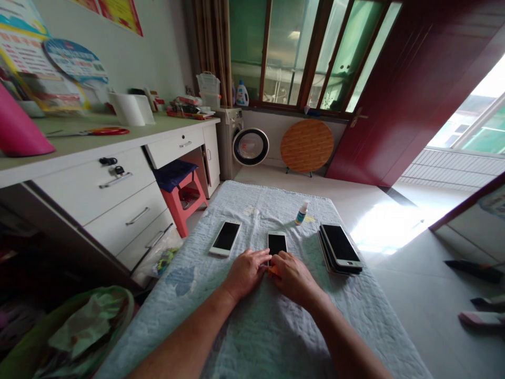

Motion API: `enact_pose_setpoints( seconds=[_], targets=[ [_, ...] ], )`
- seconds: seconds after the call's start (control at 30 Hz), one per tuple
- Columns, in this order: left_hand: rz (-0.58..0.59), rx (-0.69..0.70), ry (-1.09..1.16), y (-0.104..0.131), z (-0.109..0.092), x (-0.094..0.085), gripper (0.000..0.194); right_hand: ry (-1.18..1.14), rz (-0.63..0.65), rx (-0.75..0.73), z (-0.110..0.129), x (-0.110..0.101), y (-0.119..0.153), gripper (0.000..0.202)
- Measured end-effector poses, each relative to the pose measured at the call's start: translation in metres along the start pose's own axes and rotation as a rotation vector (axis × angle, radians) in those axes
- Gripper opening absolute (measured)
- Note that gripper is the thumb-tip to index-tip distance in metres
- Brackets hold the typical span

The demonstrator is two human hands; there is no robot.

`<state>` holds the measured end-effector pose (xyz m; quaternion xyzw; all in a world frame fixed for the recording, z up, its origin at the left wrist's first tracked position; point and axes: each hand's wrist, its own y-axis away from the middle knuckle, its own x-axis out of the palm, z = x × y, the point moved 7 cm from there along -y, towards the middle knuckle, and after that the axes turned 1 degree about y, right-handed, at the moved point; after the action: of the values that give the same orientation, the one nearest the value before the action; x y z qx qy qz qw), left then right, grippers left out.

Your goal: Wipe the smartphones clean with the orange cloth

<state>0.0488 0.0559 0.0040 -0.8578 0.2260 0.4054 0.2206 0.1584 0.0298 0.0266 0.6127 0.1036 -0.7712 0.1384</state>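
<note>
A white smartphone with a dark screen lies on the cloth-covered table in front of me. My left hand grips its lower left side, fingers reaching over the edge. On its lower part my right hand is closed on a small orange cloth, of which only a bit shows below the fingers. The phone's lower end is hidden by both hands. Another white smartphone lies to the left, apart from my hands. At the right is a stack of several phones, a white-framed phone on top. A small spray bottle stands behind.
A light blue quilted cloth covers the table. Along the left runs a white desk with scissors and a paper roll. A red stool is tucked under it. A waste basket stands lower left.
</note>
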Motion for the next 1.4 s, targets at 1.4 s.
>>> enact_pose_setpoints(
  seconds=[1.4],
  targets=[
    [-0.020, -0.025, -0.029, -0.001, 0.000, 0.001, 0.033, 0.019, 0.038, 0.095, -0.025, -0.008, 0.009, 0.007]
  ],
)
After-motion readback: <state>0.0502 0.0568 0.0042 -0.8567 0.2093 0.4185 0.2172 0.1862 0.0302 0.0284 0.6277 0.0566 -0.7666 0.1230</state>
